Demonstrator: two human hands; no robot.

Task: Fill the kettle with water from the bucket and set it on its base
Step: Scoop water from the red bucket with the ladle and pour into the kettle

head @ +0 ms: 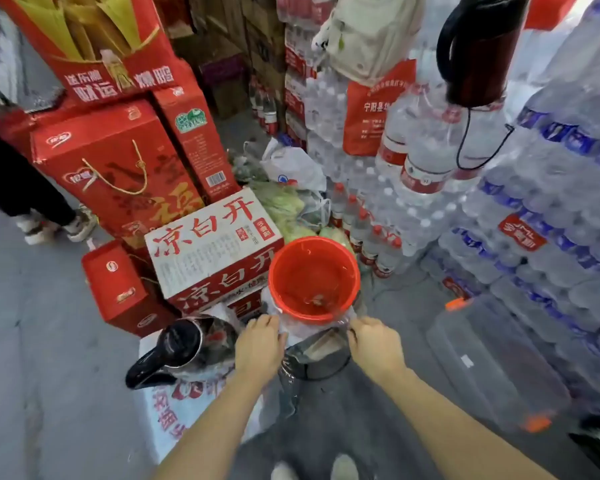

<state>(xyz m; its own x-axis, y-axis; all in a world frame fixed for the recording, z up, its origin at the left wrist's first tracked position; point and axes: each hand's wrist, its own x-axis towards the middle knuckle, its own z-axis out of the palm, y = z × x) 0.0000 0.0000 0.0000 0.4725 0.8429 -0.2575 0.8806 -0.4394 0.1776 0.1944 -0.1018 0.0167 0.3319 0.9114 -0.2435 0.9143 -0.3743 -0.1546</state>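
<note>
The red bucket point(314, 278) stands open-topped in the middle of the floor, with a little water and some dark specks at its bottom. A clear plastic wrap point(284, 323) clings around its lower wall on the near side. The left hand point(258, 344) is clenched on that plastic at the bucket's near-left side, and the right hand point(374, 344) pinches the plastic at the bucket's near-right side; both forearms reach in from the lower edge. Directly below the bucket, between the two hands, sits a dark round container point(317, 358) whose contents cannot be made out. The steel kettle point(187, 351), with its black handle and lid, rests to the left of the bucket on a white printed carton point(174, 410), apart from both hands. Just behind the bucket on the left is a white carton with red characters point(212, 244); to the bucket's right rise stacked packs of bottled water point(551, 202).
</note>
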